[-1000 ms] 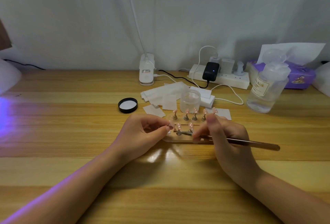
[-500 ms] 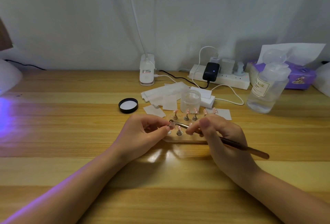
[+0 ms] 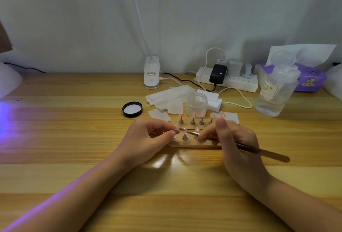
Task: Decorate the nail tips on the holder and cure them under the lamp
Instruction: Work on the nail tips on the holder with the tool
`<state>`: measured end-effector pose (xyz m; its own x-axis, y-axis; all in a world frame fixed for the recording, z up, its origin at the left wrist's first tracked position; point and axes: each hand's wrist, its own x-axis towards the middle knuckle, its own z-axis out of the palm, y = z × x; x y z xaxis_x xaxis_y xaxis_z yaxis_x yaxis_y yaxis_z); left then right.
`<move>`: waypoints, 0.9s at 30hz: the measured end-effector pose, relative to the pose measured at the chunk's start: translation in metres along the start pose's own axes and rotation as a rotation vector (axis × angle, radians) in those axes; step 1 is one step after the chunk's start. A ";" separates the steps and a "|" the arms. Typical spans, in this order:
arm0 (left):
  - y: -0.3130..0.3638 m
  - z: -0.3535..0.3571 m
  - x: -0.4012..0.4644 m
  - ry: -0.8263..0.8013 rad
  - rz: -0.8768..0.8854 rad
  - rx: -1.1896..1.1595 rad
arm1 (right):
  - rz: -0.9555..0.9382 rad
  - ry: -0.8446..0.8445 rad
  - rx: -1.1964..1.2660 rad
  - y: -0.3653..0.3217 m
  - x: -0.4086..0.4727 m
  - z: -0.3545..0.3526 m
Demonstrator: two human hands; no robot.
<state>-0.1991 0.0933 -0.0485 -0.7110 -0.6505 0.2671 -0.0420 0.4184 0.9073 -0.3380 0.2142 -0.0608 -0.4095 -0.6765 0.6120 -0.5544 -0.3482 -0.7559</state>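
A clear holder board (image 3: 190, 144) lies on the wooden desk with several pink nail tips (image 3: 193, 115) on small metal stands. My left hand (image 3: 148, 139) pinches one pink nail tip (image 3: 176, 127) at the board's left end. My right hand (image 3: 236, 144) grips a long metal tool (image 3: 266, 153), and its thin point reaches left across the board to the pinched tip. The curing lamp (image 3: 8, 79) is a white dome at the far left edge, casting purple light on the desk.
Behind the board stand a small clear jar (image 3: 197, 102), its black lid (image 3: 132, 109), white wipes (image 3: 166, 98) and a white block. A clear pump bottle (image 3: 275, 91), a purple tissue box (image 3: 311, 78), a power strip (image 3: 227, 82) and a desk lamp base (image 3: 151, 76) stand further back.
The tool's point swung from the front-row stands to the nail tip pinched in my left hand, and my right hand tilted the handle lower. My left hand stayed in place.
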 end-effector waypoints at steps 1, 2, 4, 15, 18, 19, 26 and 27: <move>0.000 0.000 0.000 -0.003 0.003 0.006 | -0.009 -0.019 -0.033 0.000 0.001 0.001; -0.001 0.000 0.000 -0.004 0.006 0.012 | -0.020 -0.036 -0.056 0.000 0.002 0.001; -0.002 0.000 0.000 -0.001 0.010 0.015 | -0.031 -0.028 -0.049 0.000 0.002 0.001; -0.002 0.000 -0.001 -0.027 0.022 0.012 | -0.015 0.008 -0.063 0.000 0.001 0.000; -0.002 0.000 0.000 -0.027 0.027 0.006 | -0.006 0.022 -0.047 0.000 0.000 -0.001; -0.002 0.000 0.000 -0.029 0.029 0.003 | -0.019 0.007 -0.074 -0.001 0.000 0.000; -0.003 0.000 0.000 -0.023 0.031 0.016 | -0.021 -0.002 -0.072 0.001 0.001 0.001; -0.004 0.000 0.000 -0.028 0.029 0.017 | -0.007 0.011 -0.057 0.001 0.000 0.000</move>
<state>-0.1990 0.0920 -0.0518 -0.7313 -0.6202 0.2840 -0.0325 0.4476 0.8937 -0.3383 0.2136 -0.0610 -0.4129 -0.6671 0.6201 -0.5978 -0.3151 -0.7371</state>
